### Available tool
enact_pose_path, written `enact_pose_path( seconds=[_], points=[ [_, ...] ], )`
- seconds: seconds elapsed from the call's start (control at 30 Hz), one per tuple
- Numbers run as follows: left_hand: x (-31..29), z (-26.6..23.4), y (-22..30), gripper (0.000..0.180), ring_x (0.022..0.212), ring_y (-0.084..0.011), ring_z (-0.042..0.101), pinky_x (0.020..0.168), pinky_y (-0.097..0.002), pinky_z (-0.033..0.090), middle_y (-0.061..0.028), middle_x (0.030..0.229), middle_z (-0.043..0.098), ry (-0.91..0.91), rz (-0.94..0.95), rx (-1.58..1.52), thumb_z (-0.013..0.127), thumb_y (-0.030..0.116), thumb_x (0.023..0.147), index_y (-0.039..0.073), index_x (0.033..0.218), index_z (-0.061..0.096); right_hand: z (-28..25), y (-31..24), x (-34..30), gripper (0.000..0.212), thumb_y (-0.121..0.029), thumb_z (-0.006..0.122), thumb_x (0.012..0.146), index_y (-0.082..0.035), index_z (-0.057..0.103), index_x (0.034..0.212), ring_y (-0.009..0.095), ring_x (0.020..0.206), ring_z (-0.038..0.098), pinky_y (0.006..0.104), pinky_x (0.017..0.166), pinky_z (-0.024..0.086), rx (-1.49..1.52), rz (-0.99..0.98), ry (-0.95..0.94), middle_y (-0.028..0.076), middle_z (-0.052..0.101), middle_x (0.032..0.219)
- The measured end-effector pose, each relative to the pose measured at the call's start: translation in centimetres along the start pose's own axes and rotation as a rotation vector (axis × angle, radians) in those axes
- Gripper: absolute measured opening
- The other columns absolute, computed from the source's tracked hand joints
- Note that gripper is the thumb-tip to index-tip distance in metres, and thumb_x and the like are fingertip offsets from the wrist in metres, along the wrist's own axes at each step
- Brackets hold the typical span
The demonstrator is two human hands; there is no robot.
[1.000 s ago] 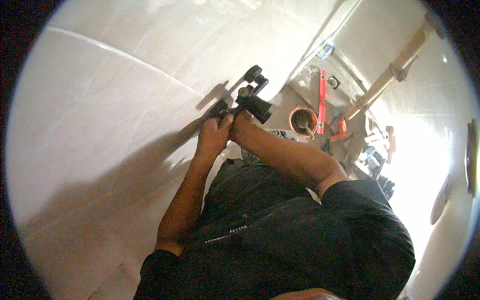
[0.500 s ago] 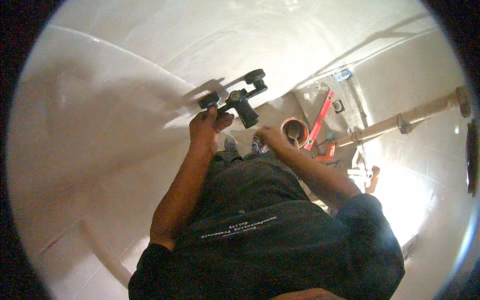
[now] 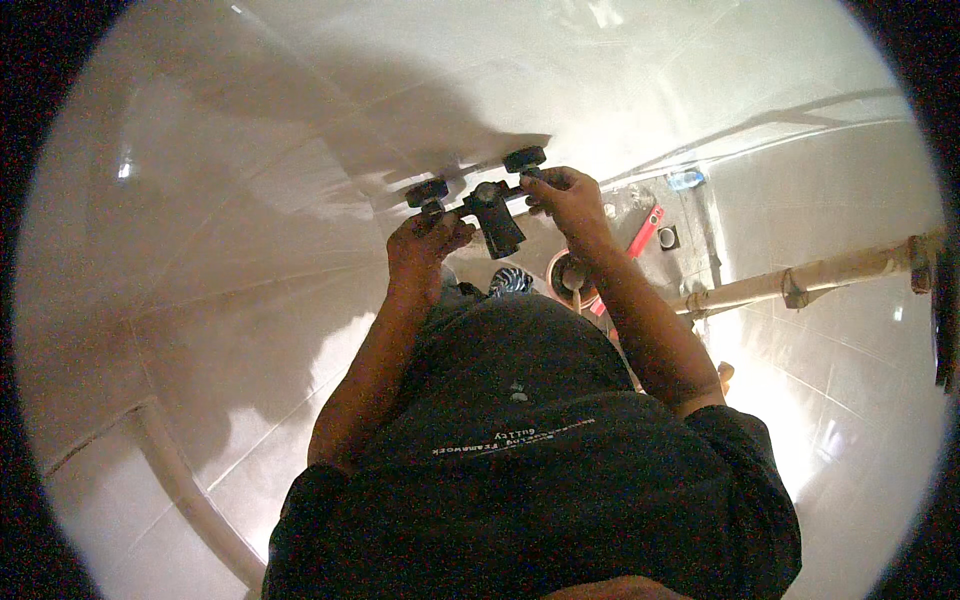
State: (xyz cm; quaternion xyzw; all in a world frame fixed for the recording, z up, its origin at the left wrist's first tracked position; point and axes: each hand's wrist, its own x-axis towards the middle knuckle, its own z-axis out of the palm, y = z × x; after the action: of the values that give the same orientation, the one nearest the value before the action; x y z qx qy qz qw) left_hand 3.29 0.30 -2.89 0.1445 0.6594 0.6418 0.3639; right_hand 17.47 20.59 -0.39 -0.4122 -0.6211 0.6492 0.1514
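Note:
A black suction lifter (image 3: pixel 498 222) with two round pads and a stubby central grip is held up against the light tiled wall (image 3: pixel 330 120). My left hand (image 3: pixel 418 258) is closed round its left end, just under the left pad. At the other end, my right hand (image 3: pixel 572 208) pinches the frame beside the right pad. Both pads are on or very near the tile; which one I cannot tell.
A bucket (image 3: pixel 562 270) with a handled tool in it stands beside my right forearm. Beyond lie a red spirit level (image 3: pixel 647 232), a small round-holed piece (image 3: pixel 669 238) and a clear blue bottle (image 3: pixel 686 179). A pale pole (image 3: pixel 840 268) crosses at the right.
My right hand has risen from near my waist and taken hold of the lifter's right end. My left hand keeps its hold. The view has shifted slightly.

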Motion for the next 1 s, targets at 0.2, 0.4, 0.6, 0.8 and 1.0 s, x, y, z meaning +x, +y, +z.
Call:
enact_pose_path(
  seconds=[0.2, 0.4, 0.6, 0.8, 1.0],
  points=[
    [-0.3, 0.0, -0.3, 0.03, 0.081, -0.0303, 0.075, 0.076, -0.039, 0.062, -0.0221, 0.092, 0.072, 0.003, 0.096, -0.005, 0.072, 0.009, 0.091, -0.011, 0.108, 0.058, 0.6, -0.5, 0.3, 0.041, -0.03, 0.073, 0.09, 0.008, 0.069, 0.105, 0.018, 0.072, 0.068, 0.0297, 0.065, 0.05, -0.046, 0.019, -0.018, 0.013, 0.072, 0.084],
    [-0.7, 0.7, 2.0, 0.031, 0.082, -0.0309, 0.075, 0.077, -0.0388, 0.062, -0.0231, 0.093, 0.072, 0.068, -0.106, -0.033, 0.07, 0.01, 0.092, -0.012, 0.11, 0.058, 0.4, 1.0, 0.5, 0.043, -0.037, 0.064, 0.098, 0.006, 0.07, 0.103, 0.019, 0.073, 0.069, 0.0334, 0.067, 0.055, 0.079, 0.023, -0.089, 0.013, 0.071, 0.084],
    [-0.4, 0.6, 0.4, 0.039, 0.085, -0.0325, 0.074, 0.078, -0.0403, 0.063, -0.0231, 0.098, 0.07, 0.035, -0.006, -0.117, 0.072, 0.013, 0.092, -0.012, 0.116, 0.053, 0.4, 2.3, 0.3, 0.042, -0.035, 0.059, 0.101, 0.004, 0.064, 0.115, 0.022, 0.087, 0.069, 0.0357, 0.077, 0.054, 0.464, 0.117, -0.194, 0.014, 0.07, 0.1],
    [0.2, 0.3, -1.3, 0.041, 0.088, -0.0331, 0.074, 0.079, -0.0416, 0.063, -0.0227, 0.102, 0.069, 0.029, -0.024, -0.293, 0.072, 0.016, 0.092, -0.01, 0.117, 0.052, 0.7, 3.3, 0.5, 0.032, -0.025, 0.064, 0.098, 0.002, 0.06, 0.114, 0.026, 0.095, 0.068, 0.0402, 0.085, 0.053, 0.579, 0.118, -0.098, 0.015, 0.069, 0.104],
    [0.6, 0.1, -1.4, 0.038, 0.089, -0.0334, 0.074, 0.083, -0.0444, 0.062, -0.0239, 0.1, 0.07, 0.006, -0.062, -0.309, 0.072, 0.017, 0.093, -0.008, 0.114, 0.052, 1.0, 2.3, 0.2, 0.025, -0.02, 0.064, 0.097, 0.002, 0.059, 0.11, 0.027, 0.094, 0.068, 0.0424, 0.087, 0.055, 0.626, 0.077, -0.042, 0.015, 0.069, 0.102]
  ],
)
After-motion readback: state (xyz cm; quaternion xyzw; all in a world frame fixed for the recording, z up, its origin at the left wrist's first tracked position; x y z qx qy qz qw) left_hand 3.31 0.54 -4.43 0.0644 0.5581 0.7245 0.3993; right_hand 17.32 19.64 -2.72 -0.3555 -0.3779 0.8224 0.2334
